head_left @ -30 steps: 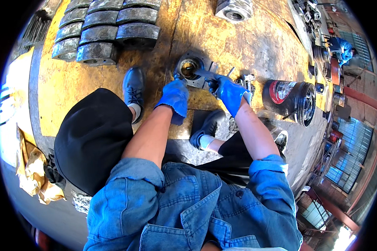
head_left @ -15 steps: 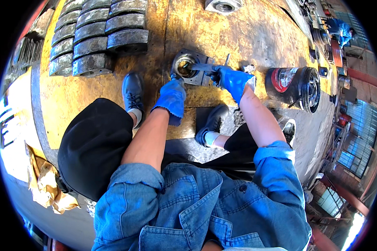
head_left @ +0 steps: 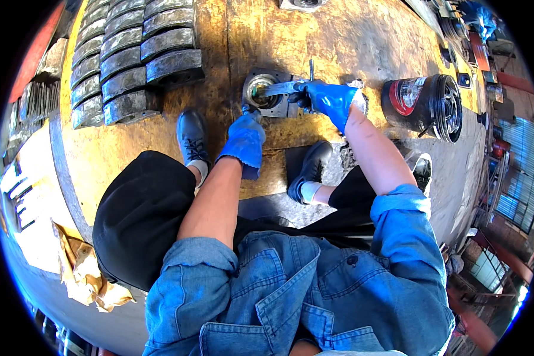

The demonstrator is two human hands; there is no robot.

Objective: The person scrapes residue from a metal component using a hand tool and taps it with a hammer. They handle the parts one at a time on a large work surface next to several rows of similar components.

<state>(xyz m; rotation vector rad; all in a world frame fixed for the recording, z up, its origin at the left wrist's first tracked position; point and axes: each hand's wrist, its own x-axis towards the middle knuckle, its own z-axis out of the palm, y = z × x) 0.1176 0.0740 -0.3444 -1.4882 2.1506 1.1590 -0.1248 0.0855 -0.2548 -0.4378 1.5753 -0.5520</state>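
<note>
We see the blue-gloved right hand [head_left: 326,101] gripping a flat metallic strip [head_left: 282,88], end at the round bore [head_left: 256,91] of a metal block [head_left: 285,109] on scuffed yellow flooring [head_left: 338,50]; left hand [head_left: 247,133] at block's edge, grip unclear.

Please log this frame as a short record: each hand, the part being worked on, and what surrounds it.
Left hand: blue-gloved, at the near left edge of the metal housing; exact grip unclear
Right hand: blue-gloved, closed around a flat bar-like tool
Tool end: at the housing's round opening; depth unclear
Upper left: columns of curved metal blocks
Right: black bucket with a red and pale label
Lower left: crumpled brown paper
Surface: worn yellow floor
</note>
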